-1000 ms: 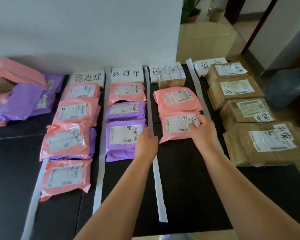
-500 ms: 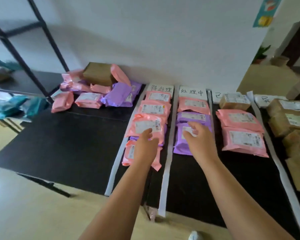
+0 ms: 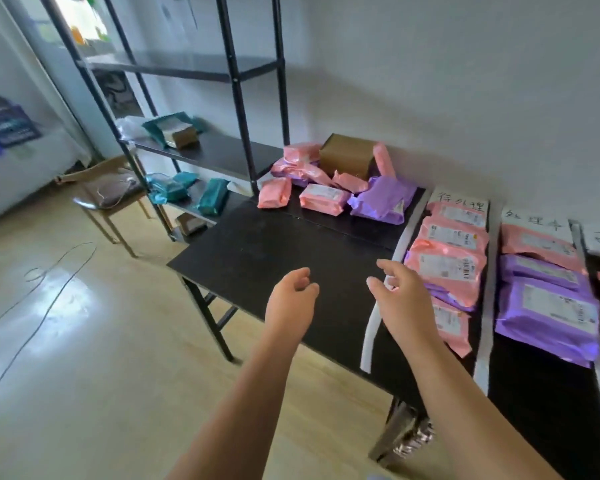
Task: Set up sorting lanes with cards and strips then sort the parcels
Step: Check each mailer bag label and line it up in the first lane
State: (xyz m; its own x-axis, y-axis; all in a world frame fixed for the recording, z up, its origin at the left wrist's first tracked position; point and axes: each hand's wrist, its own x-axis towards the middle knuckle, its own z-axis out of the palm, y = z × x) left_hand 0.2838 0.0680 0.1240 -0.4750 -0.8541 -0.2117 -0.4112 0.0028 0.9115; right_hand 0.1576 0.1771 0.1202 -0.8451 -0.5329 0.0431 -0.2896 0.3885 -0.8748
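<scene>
your left hand (image 3: 293, 296) and right hand (image 3: 400, 299) hover empty, fingers loose, so reach for the unsorted pile (image 3: 326, 192) at upper centre, take just one, and check its label against the cards (image 3: 459, 197) at upper right.

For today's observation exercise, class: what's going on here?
A person is sorting at a black table. The left hand and right hand hover empty and open above it. Lanes marked by white strips and handwritten cards hold pink and purple parcels; an unsorted pile waits at the far corner.
</scene>
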